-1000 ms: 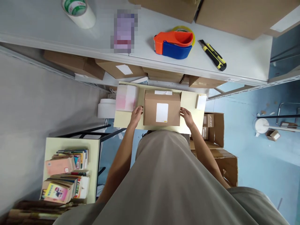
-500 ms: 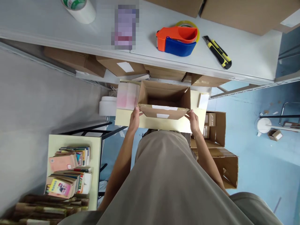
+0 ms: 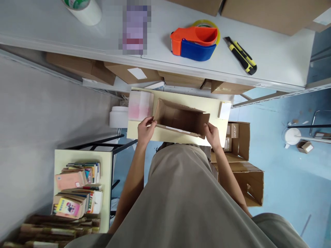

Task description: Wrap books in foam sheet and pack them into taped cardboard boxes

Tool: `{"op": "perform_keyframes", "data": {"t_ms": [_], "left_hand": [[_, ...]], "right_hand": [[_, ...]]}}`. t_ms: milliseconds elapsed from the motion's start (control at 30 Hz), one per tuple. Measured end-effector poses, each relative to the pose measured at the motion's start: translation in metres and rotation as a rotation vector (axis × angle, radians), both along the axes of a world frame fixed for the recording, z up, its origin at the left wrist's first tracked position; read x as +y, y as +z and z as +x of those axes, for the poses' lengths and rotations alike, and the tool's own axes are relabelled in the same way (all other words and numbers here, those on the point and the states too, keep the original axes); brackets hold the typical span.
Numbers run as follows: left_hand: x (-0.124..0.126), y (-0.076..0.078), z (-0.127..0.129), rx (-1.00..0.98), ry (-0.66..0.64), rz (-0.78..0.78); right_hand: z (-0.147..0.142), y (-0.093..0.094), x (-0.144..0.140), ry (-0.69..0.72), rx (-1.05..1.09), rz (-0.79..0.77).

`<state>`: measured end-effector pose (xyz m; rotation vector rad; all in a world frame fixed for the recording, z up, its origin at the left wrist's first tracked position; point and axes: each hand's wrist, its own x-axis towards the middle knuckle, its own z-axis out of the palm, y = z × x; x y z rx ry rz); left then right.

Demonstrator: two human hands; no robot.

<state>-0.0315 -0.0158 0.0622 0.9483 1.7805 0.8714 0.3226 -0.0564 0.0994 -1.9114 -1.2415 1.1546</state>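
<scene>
A brown cardboard box point(image 3: 181, 119), its top uncovered, sits over a pale yellow tabletop point(image 3: 137, 132) in front of me. My left hand point(image 3: 146, 130) pinches the box's near left corner between thumb and fingers. At the near right corner, my right hand point(image 3: 212, 135) grips the upper edge of the side wall. The box is turned slightly, its right end nearer to me. Its inside shows bare cardboard, and a strip of white label runs along the near rim. Left of the box lies a pink and white pack point(image 3: 141, 105); a small white box point(image 3: 224, 110) lies to the right.
Above, a grey shelf point(image 3: 160, 41) carries an orange and blue tape dispenser point(image 3: 198, 44), a yellow and black utility knife point(image 3: 240, 55) and a tape roll point(image 3: 88, 12). Cardboard boxes point(image 3: 243, 141) stand at the right. Books point(image 3: 74, 187) fill a table at the left.
The box has been tipped and turned, its right end coming nearer, so more of its inside shows. Both hands have shifted from the lower front corners up to its upper edges.
</scene>
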Motion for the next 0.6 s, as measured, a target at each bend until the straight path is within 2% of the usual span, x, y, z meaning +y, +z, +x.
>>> {"op": "perform_keyframes", "data": {"t_ms": [133,300,400,500,533,600], "left_hand": [[0.016,-0.008,-0.003,-0.096,-0.002,0.035],[0.034,-0.017,0.013,-0.147,-0.146,0.133],[0.035,-0.024,0.015,-0.2,-0.213,0.157],[0.032,-0.038,-0.012,-0.153,-0.136,0.167],[0.032,-0.045,-0.027,-0.094,-0.092,0.162],[0.034,-0.064,-0.061,0.069,-0.018,0.114]], "right_hand": [[0.004,0.005,0.025,-0.049,-0.064,0.146],[0.024,-0.01,0.067,-0.02,-0.19,0.226],[0.02,-0.008,0.075,-0.004,-0.357,0.29],[-0.011,0.011,0.059,-0.007,-0.571,0.438],[-0.028,0.017,0.049,0.037,-0.591,0.483],[-0.07,0.021,0.028,0.236,-0.479,0.529]]}}
